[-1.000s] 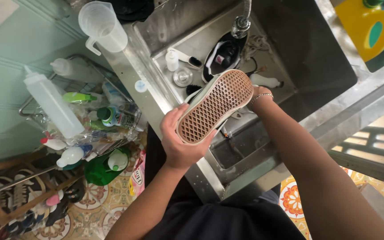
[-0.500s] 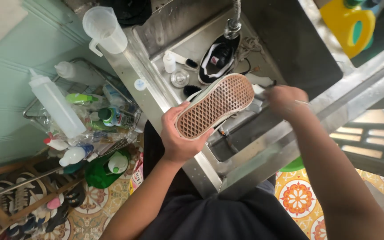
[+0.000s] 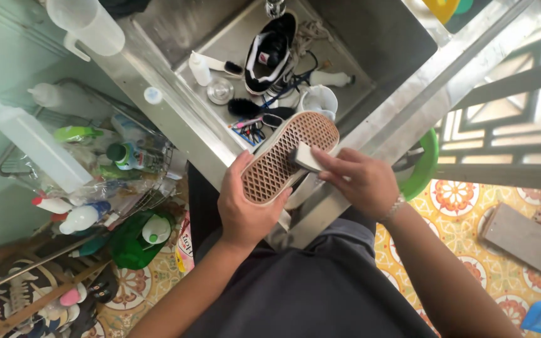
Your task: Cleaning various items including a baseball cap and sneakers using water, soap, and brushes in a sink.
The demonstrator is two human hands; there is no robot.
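Left hand (image 3: 243, 216) cupping sneaker (image 3: 290, 156) sole-up over steel sink (image 3: 370, 125), fingers wrapped round heel. Right hand (image 3: 361, 181) pinching white sponge block (image 3: 308, 158) on waffle sole. Sneaker probably light, rubber stiff, slippery if wet; heel and sidewalls best hold.

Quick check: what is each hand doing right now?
Left hand: closed around the shoe, sole up.
Right hand: holding a small sponge block against the sole.

1. A pale green wall (image 3: 1, 56) runs along one side.
2. The floor (image 3: 464, 200) is patterned tile, orange flowers on cream.
3. A steel sink (image 3: 176, 119) stands in daylight.
4. A wire rack (image 3: 158, 156) holds bottles.
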